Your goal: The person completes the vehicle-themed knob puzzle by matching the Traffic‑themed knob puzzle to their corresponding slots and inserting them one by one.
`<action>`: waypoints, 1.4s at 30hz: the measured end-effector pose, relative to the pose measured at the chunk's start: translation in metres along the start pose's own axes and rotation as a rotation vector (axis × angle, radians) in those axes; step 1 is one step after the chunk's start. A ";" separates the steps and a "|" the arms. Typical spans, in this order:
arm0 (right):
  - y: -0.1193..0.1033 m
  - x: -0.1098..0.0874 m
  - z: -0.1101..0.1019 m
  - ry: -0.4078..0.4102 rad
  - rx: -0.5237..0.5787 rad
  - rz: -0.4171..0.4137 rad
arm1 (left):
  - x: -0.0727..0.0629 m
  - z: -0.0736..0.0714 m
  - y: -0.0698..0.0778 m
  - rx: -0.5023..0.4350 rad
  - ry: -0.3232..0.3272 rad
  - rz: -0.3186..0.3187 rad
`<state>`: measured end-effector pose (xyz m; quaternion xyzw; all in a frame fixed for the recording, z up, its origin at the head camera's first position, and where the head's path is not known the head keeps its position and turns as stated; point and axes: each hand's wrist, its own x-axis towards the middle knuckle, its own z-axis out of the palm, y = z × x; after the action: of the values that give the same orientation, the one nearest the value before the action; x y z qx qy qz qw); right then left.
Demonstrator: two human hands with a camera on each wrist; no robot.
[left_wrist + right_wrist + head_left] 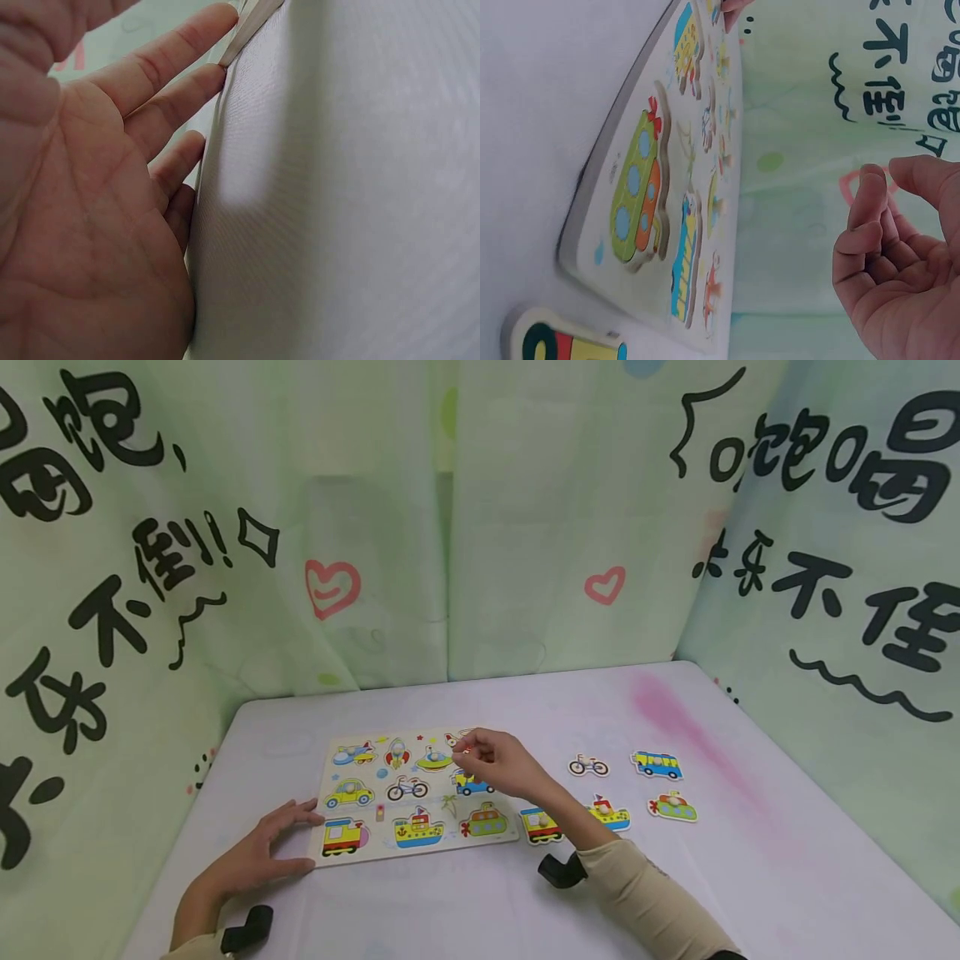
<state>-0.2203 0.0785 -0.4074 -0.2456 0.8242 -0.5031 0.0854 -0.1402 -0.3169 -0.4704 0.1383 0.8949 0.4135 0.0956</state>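
Note:
A wooden peg puzzle board (380, 852) with vehicle pictures lies on the table. My left hand (258, 846) rests at its left edge, thumb and fingers spread; in the left wrist view the fingertips (217, 16) touch the board's edge. Over the board's upper right corner hovers my right hand (498, 764), fingers bent. The right wrist view shows a gap between thumb and forefinger with nothing in it. That hand partly hides the blue bus recess (468, 785) and the top right picture. A flying saucer piece (434, 759) sits in the far row, close to the right hand.
Right of the board lie loose pieces: a bicycle (588, 766), a bus (657, 765), a submarine (672, 807), a ship (609, 814) and a train (540, 827). The right forearm crosses in front of the ship and train. Printed curtains (390, 527) stand around the white table (420, 910).

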 end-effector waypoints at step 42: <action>0.035 -0.031 -0.039 -0.062 -0.193 0.101 | -0.001 0.000 0.002 -0.001 -0.014 -0.031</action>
<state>-0.2202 0.1377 -0.4225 -0.2265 0.8772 -0.4084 0.1119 -0.1391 -0.3161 -0.4684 0.1273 0.8961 0.4112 0.1083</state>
